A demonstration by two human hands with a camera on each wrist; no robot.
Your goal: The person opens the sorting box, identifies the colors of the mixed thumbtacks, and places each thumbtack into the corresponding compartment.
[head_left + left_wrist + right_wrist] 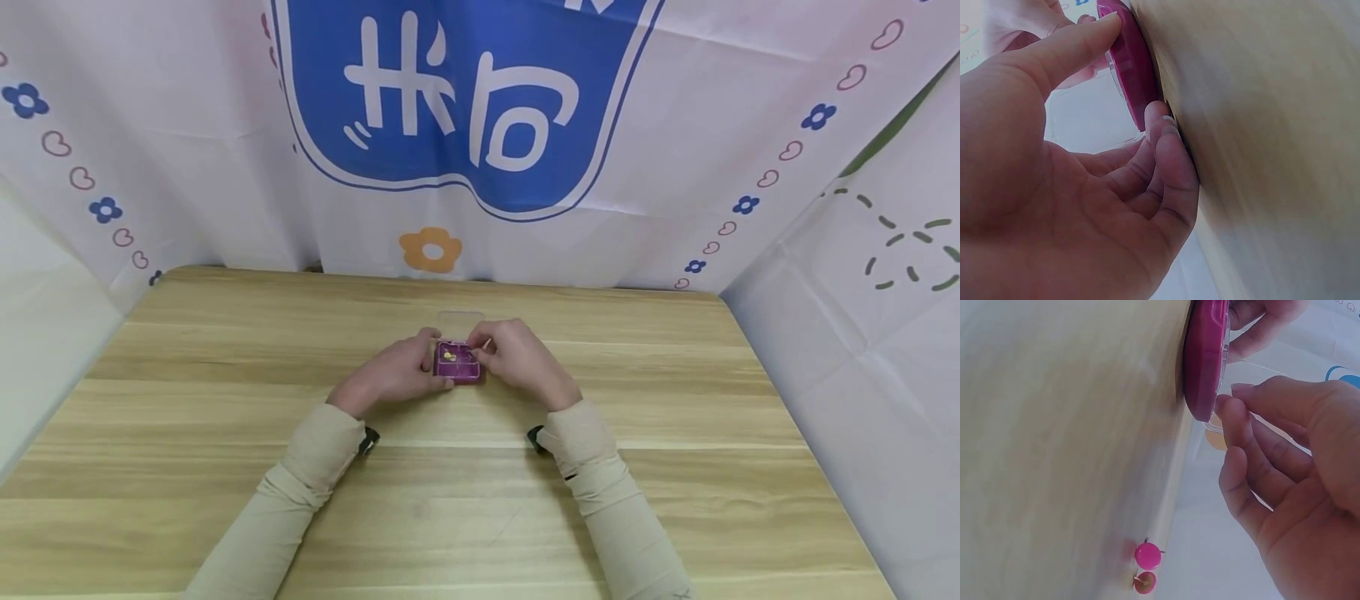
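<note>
The purple box [459, 372] lay at three o'clock from the left hand [393, 369], gripped between thumb and fingers; the right hand [517, 358] had fingertips together at its two-o'clock corner, anything pinched indiscernible. Both wrist views cropped the box.

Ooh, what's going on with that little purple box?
A person's left hand holds a small purple compartment box on the wooden table, its clear lid open. Small yellow pieces sit in one compartment. The right hand has its thumb and finger close together at the box; I can't tell if they pinch anything. Two pink thumbtacks lie outside the box.
</note>
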